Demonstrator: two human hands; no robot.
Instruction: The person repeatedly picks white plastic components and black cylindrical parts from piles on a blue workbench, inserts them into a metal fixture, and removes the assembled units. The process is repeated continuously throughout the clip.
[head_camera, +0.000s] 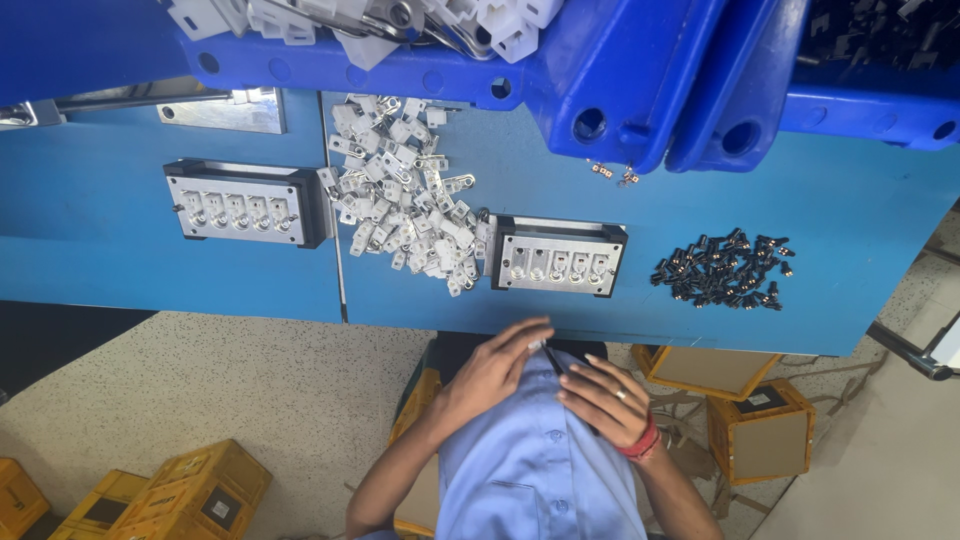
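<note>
Left hand (497, 365): grip pinching a small dark part (553, 358) at the chest.
Right hand (603, 397): fingers apart, steadying it.
Jig (557, 256): sitting on counter (860, 215), slots filled.
Left: white clip pile (405, 195), black piece pile (725, 270) waiting.

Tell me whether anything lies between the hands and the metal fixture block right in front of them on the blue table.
Nothing visible does. The left hand and right hand sit below the table edge, close to the body; between them and the fixture block there is only bare blue table. The white clips lie beside it.
</note>
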